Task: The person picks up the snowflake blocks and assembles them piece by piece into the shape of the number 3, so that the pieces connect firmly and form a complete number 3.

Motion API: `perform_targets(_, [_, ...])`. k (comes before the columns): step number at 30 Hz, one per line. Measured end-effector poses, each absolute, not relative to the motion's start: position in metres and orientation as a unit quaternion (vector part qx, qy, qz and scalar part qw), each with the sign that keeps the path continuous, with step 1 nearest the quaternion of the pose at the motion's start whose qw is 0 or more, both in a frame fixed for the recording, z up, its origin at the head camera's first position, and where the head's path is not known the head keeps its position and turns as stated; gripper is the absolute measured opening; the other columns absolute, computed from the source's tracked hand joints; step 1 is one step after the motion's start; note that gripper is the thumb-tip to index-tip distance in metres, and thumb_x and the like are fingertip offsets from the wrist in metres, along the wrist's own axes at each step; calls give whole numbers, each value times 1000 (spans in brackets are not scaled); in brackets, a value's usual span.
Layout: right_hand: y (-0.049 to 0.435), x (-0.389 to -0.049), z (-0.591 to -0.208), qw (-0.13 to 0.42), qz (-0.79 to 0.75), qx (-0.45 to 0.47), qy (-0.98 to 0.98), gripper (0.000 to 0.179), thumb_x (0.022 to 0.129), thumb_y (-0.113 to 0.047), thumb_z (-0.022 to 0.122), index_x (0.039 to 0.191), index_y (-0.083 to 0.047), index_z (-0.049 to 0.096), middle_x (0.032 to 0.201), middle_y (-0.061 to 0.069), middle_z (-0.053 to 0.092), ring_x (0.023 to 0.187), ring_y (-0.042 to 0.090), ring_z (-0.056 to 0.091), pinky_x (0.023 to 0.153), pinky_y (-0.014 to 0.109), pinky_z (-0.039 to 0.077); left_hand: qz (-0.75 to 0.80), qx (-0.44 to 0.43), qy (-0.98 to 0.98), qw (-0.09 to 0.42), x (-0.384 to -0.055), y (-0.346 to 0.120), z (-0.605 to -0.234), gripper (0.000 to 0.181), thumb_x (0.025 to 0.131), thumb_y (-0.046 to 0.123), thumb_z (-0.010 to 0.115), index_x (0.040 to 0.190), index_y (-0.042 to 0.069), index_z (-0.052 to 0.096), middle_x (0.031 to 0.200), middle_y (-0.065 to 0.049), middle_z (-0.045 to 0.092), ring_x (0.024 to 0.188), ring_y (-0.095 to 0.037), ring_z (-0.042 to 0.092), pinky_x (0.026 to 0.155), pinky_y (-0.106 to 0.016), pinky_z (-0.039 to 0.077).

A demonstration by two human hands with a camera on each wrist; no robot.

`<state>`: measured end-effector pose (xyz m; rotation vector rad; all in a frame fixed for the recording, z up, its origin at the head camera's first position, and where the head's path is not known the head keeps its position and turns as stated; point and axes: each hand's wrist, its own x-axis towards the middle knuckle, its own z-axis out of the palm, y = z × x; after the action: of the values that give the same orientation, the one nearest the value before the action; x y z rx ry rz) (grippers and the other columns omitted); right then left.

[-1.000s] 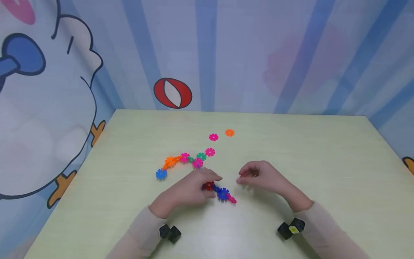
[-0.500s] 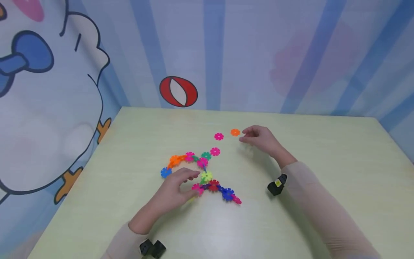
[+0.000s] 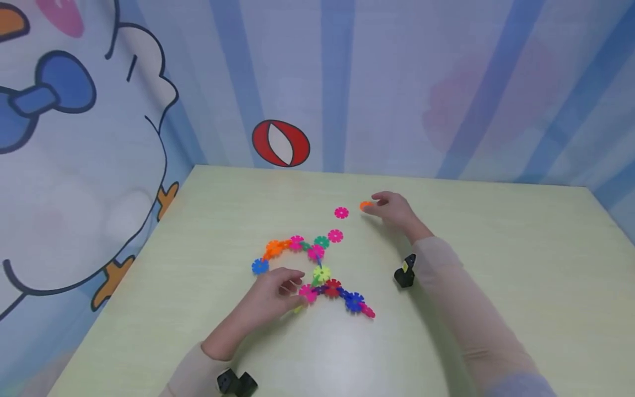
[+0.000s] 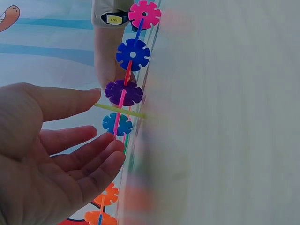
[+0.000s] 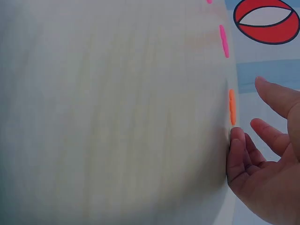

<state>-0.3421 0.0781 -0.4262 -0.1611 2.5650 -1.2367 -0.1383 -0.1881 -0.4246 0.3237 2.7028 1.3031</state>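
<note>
A chain of interlocked plastic snowflake discs curves over the table, with a red disc (image 3: 333,288), a yellow-green disc (image 3: 322,273) and a blue end disc (image 3: 260,266). My left hand (image 3: 273,292) is beside its near bend, thumb and fingers apart. In the left wrist view the thumb tip lies close to the edge of a yellow disc (image 4: 119,110); contact is hard to tell. At the back, my right hand (image 3: 395,210) reaches a loose orange disc (image 3: 365,205), partly covering it in the head view. In the right wrist view its fingers are spread around nothing, just beside that disc.
Loose pink discs (image 3: 341,213) lie left of the orange one, another pink disc (image 3: 335,236) nearer the chain beside a green disc (image 3: 321,242). The pale table (image 3: 496,264) meets a printed wall (image 3: 387,110) at its back edge.
My right hand has moved away from the chain to the orange disc at the back. My left hand has drawn back leftwards, uncovering the yellow-green and pink discs of the chain.
</note>
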Motion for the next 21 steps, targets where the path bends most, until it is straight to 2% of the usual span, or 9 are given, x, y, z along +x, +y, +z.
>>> perform_targets(6, [75,-346,-432,134,-368,-81,916,63,93,-36,61,142,0,43,139,23,45,125,35,45,104,46,39,431,113,892,82,-139,-188,-426,35,83,5,72,116,-4,65,101,-8,67,87,-17,61,78,-29,55])
perform_targets(14, [68,-348,-435,112,-321,-85,937,48,92,-28,61,131,-1,56,127,21,55,111,33,52,96,44,43,443,119,884,94,-138,-189,-424,36,83,8,74,115,-6,65,100,-9,67,87,-17,62,77,-26,54])
perform_targets(21, [68,-344,-430,125,-308,-81,940,47,89,-23,65,125,6,54,118,20,54,104,30,49,94,42,44,448,118,881,95,-139,-190,-425,37,82,9,75,115,-6,65,100,-9,67,87,-17,63,77,-25,54])
